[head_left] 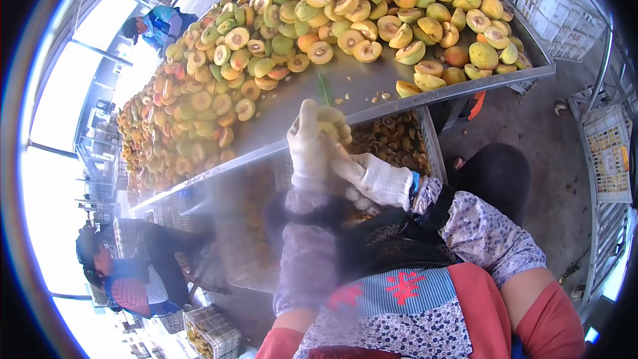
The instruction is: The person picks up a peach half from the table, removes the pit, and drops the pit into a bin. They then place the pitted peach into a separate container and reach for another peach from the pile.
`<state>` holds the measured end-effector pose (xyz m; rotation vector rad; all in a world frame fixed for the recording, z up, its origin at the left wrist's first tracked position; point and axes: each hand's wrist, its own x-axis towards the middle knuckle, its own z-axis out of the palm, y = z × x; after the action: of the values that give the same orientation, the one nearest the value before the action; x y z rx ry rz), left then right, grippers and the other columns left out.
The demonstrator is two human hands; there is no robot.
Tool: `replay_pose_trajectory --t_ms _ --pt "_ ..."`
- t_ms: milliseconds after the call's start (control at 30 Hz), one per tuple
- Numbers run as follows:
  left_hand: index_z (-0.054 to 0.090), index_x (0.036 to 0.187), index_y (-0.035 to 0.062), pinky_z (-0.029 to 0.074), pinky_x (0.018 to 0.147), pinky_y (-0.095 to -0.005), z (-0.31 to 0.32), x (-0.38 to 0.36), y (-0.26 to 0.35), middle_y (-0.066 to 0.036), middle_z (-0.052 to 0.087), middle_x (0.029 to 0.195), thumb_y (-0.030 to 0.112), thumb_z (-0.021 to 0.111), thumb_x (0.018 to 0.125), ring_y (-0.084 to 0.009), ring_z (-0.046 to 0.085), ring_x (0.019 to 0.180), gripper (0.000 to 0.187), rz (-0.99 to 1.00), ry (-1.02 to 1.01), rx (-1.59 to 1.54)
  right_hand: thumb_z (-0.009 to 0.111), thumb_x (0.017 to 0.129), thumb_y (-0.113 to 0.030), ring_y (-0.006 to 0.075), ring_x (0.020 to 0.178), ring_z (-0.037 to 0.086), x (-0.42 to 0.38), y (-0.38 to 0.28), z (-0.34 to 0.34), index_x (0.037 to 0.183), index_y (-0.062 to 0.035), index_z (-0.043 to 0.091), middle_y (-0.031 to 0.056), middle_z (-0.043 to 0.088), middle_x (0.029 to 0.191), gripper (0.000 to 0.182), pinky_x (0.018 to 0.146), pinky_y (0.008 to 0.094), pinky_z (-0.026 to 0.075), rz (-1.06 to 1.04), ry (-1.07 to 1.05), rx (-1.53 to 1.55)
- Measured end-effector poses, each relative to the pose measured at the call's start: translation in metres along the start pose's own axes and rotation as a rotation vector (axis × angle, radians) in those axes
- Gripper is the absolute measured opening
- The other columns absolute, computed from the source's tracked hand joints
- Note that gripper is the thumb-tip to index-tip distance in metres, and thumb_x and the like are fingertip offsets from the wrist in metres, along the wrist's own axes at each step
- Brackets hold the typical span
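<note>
My left hand (311, 153), in a white knit glove, is raised over the near edge of the metal table with its fingers curled and the thumb upward. The fingertip area looks yellow. My right hand (382, 181), also gloved, closes in from the right, with its thumb and fingers meeting my left hand near the palm. Both are closed, and I cannot tell what is between them. Just beyond them a green leaf (324, 88) and several loose pits (382, 97) lie on the metal table (286, 103). Halved peaches (320, 52) are heaped behind.
Under the table edge stands a crate (432, 143) with brown pits and scraps. White plastic crates (545, 10) are stacked at the far right, and a metal rack (605, 159) stands nearer. One person (143, 272) sits at the left; another person (159, 26) is beyond the heap.
</note>
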<state>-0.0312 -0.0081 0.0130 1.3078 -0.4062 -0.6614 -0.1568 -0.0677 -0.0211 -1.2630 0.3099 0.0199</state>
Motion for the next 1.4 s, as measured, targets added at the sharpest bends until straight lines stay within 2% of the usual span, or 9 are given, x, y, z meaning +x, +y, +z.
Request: replay_pose_trajectory --t_ms 167,300,333,433,700,800,1000,1267,1400 --pt "0.057 0.094 0.0113 0.051 0.063 -0.0326 -0.02 0.009 -0.023 -0.003 0.056 0.085 0.043 0.053 0.099 -0.0205 0.057 0.075 0.032 -0.128 -0.3 -0.73 0.047 0.101 -0.055 0.0073 0.048 0.038 -0.003 -0.012 -0.004 0.089 -0.0108 0.06 -0.0037 0.042 0.06 0.047 0.041 0.0247 0.031 0.321 -0.595 0.854" --pt "0.06 0.095 0.0111 0.056 0.074 -0.0345 -0.022 0.012 -0.011 -0.004 0.058 0.09 0.038 0.059 0.098 -0.0207 0.059 0.084 0.027 -0.213 -0.22 -0.773 0.051 0.099 -0.052 0.0158 0.051 0.051 -0.009 -0.023 -0.004 0.092 -0.0058 0.062 0.0041 0.055 0.064 0.048 0.05 0.0302 0.044 0.084 -0.16 -0.173" --pt "0.061 0.094 0.009 0.056 0.073 -0.0338 -0.024 0.007 -0.003 -0.005 0.06 0.089 0.038 0.058 0.098 -0.0206 0.06 0.082 0.03 -0.207 -0.075 -0.619 0.053 0.098 -0.044 0.0318 0.066 0.064 0.006 0.01 -0.011 0.094 -0.0019 0.064 0.0153 0.067 0.076 0.044 0.066 0.0406 0.052 -0.297 -0.032 -0.487" --pt "0.063 0.094 0.0049 0.056 0.071 -0.0319 -0.034 -0.012 0.023 -0.007 0.062 0.086 0.04 0.056 0.099 -0.0194 0.063 0.077 0.037 -0.109 0.054 -0.181 0.054 0.094 -0.038 0.0417 0.084 0.066 -0.005 -0.01 -0.022 0.095 -0.0004 0.066 0.0222 0.069 0.088 0.04 0.078 0.0481 0.052 -0.14 0.008 -0.894" --pt "0.067 0.117 -0.0028 0.05 0.08 -0.027 -0.111 -0.038 0.09 -0.008 0.069 0.1 0.038 0.064 0.096 -0.0106 0.06 0.087 0.046 0.437 0.135 1.798 0.052 0.094 -0.041 0.0412 0.092 0.066 -0.019 -0.024 -0.029 0.097 -0.0043 0.067 0.0217 0.07 0.093 0.04 0.083 0.05 0.051 -0.084 0.193 -0.982" --pt "0.064 0.125 0.0007 0.048 0.085 -0.0283 -0.061 0.007 0.093 -0.007 0.067 0.108 0.04 0.062 0.097 -0.013 0.06 0.093 0.048 0.249 0.109 0.963 0.053 0.093 -0.04 0.0404 0.09 0.067 -0.019 -0.024 -0.026 0.097 -0.0051 0.066 0.0207 0.07 0.092 0.038 0.082 0.0504 0.052 -0.042 0.176 -0.993" --pt "0.055 0.128 0.0081 0.049 0.096 -0.041 0.064 0.155 0.009 -0.019 0.064 0.122 0.033 0.06 0.092 -0.0388 0.06 0.114 0.044 0.445 -0.529 1.382 0.058 0.093 -0.042 0.0408 0.072 0.067 -0.017 -0.005 -0.041 0.093 -0.0058 0.062 0.0186 0.068 0.074 0.037 0.066 0.0516 0.052 -0.198 0.256 -1.062" --pt "0.052 0.129 0.0061 0.053 0.091 -0.041 0.086 0.163 -0.002 -0.021 0.063 0.12 0.034 0.074 0.081 -0.0315 0.064 0.109 0.06 0.063 -0.566 1.503 0.058 0.092 -0.043 0.0402 0.077 0.068 -0.021 -0.015 -0.047 0.096 -0.005 0.065 0.0191 0.069 0.078 0.038 0.07 0.0508 0.053 -0.122 0.221 -1.102" --pt "0.059 0.124 0.0016 0.054 0.076 -0.0304 0.052 0.121 0.021 -0.009 0.065 0.104 0.021 0.068 0.09 -0.0181 0.064 0.093 0.04 -0.129 -0.422 0.709 0.061 0.09 -0.034 0.0393 0.086 0.067 -0.028 -0.038 -0.049 0.09 -0.0044 0.069 0.0193 0.07 0.087 0.031 0.079 0.0485 0.052 -0.1 0.386 -0.981"
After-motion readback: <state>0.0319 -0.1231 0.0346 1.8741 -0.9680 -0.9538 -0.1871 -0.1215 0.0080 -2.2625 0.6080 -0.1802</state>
